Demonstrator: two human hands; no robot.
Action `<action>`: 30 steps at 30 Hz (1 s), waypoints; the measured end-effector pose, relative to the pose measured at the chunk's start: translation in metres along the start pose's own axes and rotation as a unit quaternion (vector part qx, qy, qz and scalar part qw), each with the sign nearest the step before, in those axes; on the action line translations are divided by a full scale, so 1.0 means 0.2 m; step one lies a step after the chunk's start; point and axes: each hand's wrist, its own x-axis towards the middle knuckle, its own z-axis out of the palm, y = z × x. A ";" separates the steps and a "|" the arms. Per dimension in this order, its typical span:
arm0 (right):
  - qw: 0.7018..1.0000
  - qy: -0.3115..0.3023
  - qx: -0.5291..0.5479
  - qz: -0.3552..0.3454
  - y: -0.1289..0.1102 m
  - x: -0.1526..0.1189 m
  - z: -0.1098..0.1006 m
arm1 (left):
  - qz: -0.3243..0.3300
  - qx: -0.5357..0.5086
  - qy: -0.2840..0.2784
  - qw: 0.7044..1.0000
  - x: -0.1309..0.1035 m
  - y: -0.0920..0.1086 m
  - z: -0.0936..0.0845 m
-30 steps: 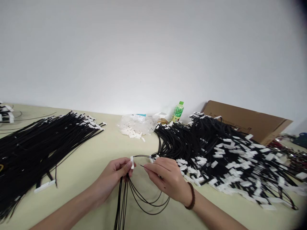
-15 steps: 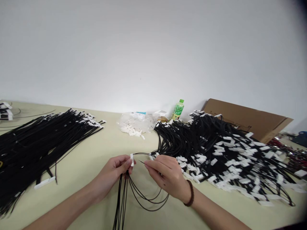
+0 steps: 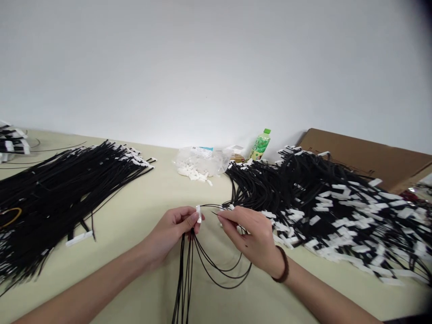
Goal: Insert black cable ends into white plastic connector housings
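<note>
My left hand (image 3: 180, 227) pinches a small white connector (image 3: 198, 214) upright between thumb and fingers near the middle of the table. Several black wires (image 3: 188, 279) hang down below that hand, and some loop to the right. Two thin wires run from the connector's top toward my right hand (image 3: 248, 234). Its thumb and forefinger are pressed round one thin black wire (image 3: 215, 213), whose free tip points left at the connector, a short gap away. A white piece (image 3: 231, 207) shows just behind the right fingertips.
Bundled black wires with white ends (image 3: 81, 180) cover the left. A larger pile (image 3: 324, 202) fills the right. Behind are a clear bag of white connectors (image 3: 197, 166), a green-capped bottle (image 3: 259, 145) and a cardboard piece (image 3: 364, 155) against the wall.
The view has shifted, so the piles and bottle appear moved, mostly rightward and slightly up. Both hands keep their grips, and the gap between wire tip and connector looks much the same.
</note>
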 end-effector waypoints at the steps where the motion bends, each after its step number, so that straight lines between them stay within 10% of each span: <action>1: 1.000 0.001 0.017 0.022 -0.01 0.01 0.00 | -0.001 -0.001 -0.001 1.000 0.00 0.00 0.00; 9: 0.987 -0.024 0.096 0.126 -0.03 0.03 -0.01 | -0.002 -0.001 -0.007 1.000 -0.01 0.00 0.00; 30: 0.997 0.005 0.042 0.062 -0.01 0.03 0.00 | -0.002 0.003 -0.004 1.000 0.00 0.00 0.00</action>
